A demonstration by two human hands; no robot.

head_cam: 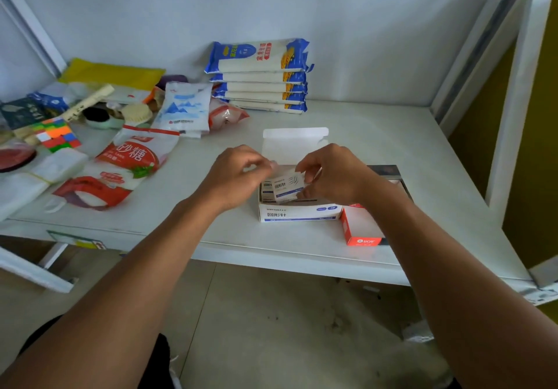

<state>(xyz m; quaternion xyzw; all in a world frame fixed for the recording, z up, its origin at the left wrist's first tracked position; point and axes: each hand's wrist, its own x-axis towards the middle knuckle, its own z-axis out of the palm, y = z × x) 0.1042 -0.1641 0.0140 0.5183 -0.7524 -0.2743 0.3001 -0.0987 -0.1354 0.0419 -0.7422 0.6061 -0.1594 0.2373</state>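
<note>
My left hand (238,174) and right hand (332,174) pinch the small paperclip box (288,187) by its ends, over the open carton (299,215) near the surface (392,135) front edge. Light, stiff card, probably crushable, so grip the ends.

small box (287,189) in carton (299,215), shelf (392,153)

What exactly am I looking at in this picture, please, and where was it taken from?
No machine here: a person works bare-handed, and the single camera sits on their head, looking down. The left hand and right hand together pinch a small paper-clip box above an open white carton holding more such boxes. The carton stands on a white shelf, with a red box beside it. Behind lie stacked noodle packets; to the left, a sugar bag and a puzzle cube.
</note>
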